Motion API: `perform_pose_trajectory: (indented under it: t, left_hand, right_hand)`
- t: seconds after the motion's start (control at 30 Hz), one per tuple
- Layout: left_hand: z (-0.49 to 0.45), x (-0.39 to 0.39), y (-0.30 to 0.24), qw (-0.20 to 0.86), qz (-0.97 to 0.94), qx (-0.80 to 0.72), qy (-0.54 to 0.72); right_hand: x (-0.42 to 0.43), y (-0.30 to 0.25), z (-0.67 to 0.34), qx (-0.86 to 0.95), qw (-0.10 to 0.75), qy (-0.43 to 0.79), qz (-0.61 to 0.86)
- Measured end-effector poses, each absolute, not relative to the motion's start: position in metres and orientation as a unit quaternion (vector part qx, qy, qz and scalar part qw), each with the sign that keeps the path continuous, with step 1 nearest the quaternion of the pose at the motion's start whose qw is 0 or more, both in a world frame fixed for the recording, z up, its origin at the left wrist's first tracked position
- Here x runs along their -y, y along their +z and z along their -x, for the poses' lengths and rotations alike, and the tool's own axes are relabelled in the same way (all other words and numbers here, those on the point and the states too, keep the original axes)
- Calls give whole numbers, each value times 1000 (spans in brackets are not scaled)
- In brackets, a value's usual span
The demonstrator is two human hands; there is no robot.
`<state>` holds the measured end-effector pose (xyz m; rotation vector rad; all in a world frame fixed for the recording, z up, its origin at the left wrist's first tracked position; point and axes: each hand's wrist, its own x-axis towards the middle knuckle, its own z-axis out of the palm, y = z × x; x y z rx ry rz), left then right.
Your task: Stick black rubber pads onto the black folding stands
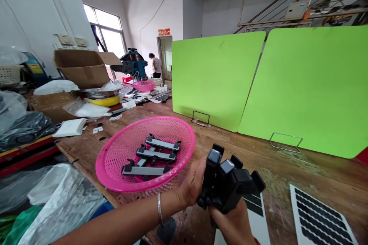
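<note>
In front of me, both hands are on a bunch of several black plastic holder clamps (234,180) with hooked ends, seen nearly end-on. My left hand (192,184), with a silver bangle at the wrist, is closed around the bunch's left side. My right hand (234,220) grips it from below; most of its fingers are hidden. Just left of my hands, a pink perforated basket (129,188) holds several silver-grey bars with black hooked ends (156,155), laid across one another.
White sheets with black strips (320,214) lie at the right and under my right hand. Green panels (218,80) stand along the table's back by wire stands (200,118). Cardboard boxes (83,71) and plastic bags crowd the left. A person (156,65) stands near the far doorway.
</note>
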<state>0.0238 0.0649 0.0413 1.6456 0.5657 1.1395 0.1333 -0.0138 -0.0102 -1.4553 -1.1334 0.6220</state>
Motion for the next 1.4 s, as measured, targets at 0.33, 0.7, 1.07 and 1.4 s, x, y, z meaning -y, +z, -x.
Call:
perform_pose_trajectory:
  t: [0.33, 0.7, 1.07, 1.4]
  left_hand:
    - [-9, -72, 23, 686, -636, -155, 317]
    - [-58, -53, -64, 948, -105, -201, 224]
    - [-69, -91, -72, 959, 7, -76, 273]
    - [-74, -93, -87, 965, 28, -67, 254]
  right_hand:
    - [11, 11, -160, 455, 526, 516, 500]
    - [-1, -4, -180, 401, 361, 650, 535]
    - [-103, 79, -196, 738, 127, 56, 661]
    - [-221, 52, -26, 746, 228, 315, 541]
